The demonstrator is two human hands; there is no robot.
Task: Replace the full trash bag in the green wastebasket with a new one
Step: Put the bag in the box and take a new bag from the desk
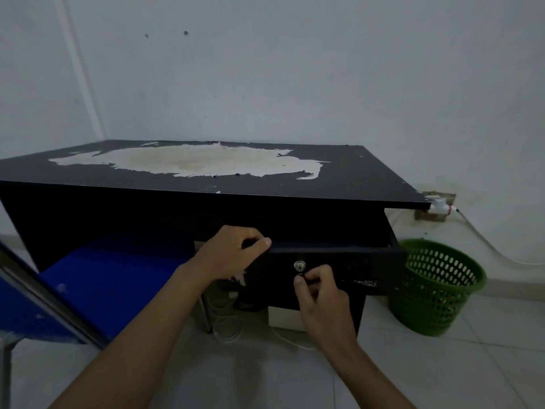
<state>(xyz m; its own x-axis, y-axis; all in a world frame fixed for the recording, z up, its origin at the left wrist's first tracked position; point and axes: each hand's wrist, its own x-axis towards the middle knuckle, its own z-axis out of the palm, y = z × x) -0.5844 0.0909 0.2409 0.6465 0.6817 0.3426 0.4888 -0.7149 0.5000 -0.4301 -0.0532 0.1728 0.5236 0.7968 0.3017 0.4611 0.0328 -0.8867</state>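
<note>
Blue plastic of a chair seat (109, 278) sits tucked under the left side of a black desk (354, 178) whose top has a large patch of peeled veneer. Next comes the left hand (233, 255), curled closed over the top edge of the drawer front (339, 267), thumb lying along the lip. The right hand (317, 287) pinches narrow on something small just below the lock (300, 265); whether it is a key or a pull I cannot tell. Furthest right, the green wastebasket (436, 287) stands on the floor beside the desk, apparently with no bag in it. My judgement: the drawer is being worked to fetch a new bag, so the next move calls for a straight, even pull.
</note>
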